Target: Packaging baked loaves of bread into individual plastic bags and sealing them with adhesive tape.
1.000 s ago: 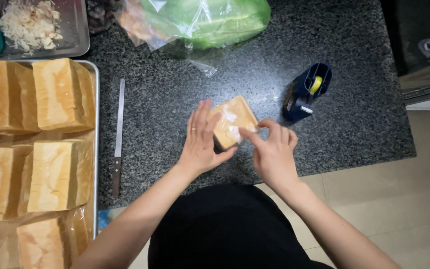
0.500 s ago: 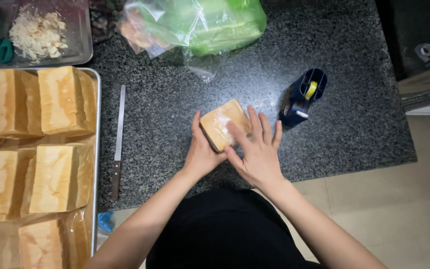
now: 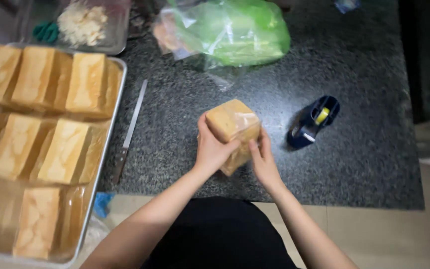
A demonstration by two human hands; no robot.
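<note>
A small loaf of bread in a clear plastic bag (image 3: 231, 124) is held just above the dark granite counter (image 3: 364, 149) near its front edge. My left hand (image 3: 210, 148) grips the loaf's left side, fingers curled around it. My right hand (image 3: 261, 158) holds the loaf's lower right side, fingers up against the plastic. The loaf is tilted, one square end facing up.
A metal tray (image 3: 109, 119) with several bagged loaves stands at the left. A long knife (image 3: 130, 130) lies beside it. A blue tape dispenser (image 3: 313, 122) sits right of the loaf. A green plastic bag (image 3: 235, 31) and a tray of crumbs (image 3: 83, 25) lie at the back.
Both hands have lifted and turned the bagged loaf, which lay flatter under my palms before. My right hand slid from on top of it to its lower right side.
</note>
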